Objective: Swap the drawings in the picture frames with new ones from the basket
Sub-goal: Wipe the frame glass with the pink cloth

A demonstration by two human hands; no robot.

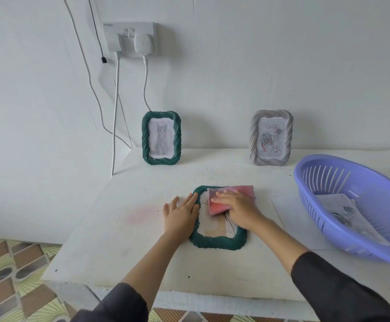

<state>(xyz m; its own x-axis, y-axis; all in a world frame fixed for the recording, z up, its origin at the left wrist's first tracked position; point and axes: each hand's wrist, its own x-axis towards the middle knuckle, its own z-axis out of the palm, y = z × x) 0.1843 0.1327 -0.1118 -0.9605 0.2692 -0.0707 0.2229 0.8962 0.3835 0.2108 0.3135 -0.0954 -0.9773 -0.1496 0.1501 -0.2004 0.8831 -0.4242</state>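
Dark sleeves [342,289] are seen at the near edge, with both forearms extended over a white table [119,252]; patterned floor tiles [8,263] are visible beside it at the left. At the middle of the table a dark green picture frame [214,243] is laid flat, face up, with a drawing [212,225] of thin dark lines held inside it. The left hand [181,213] is laid flat on the table, its fingers released and straight, the tips touching the frame's left edge. The right hand [238,209] is pressed on a folded pink cloth [232,194] lying over the frame's upper part, its fingers spread flat on the cloth and not clenched. A white sheet [289,219] is laid flat just right of the frame. A lilac slotted basket [307,198] is set at the right, tilted, with printed rose drawings [342,213] lying inside. Against the wall at the back, two frames are stood upright and well apart: a second dark green frame [145,138] holding a cat drawing [162,139], and a grey frame [288,135] holding a rose drawing [269,138]. Above, a white wall socket [117,27] is fitted with two plugs, their cables hanging down.
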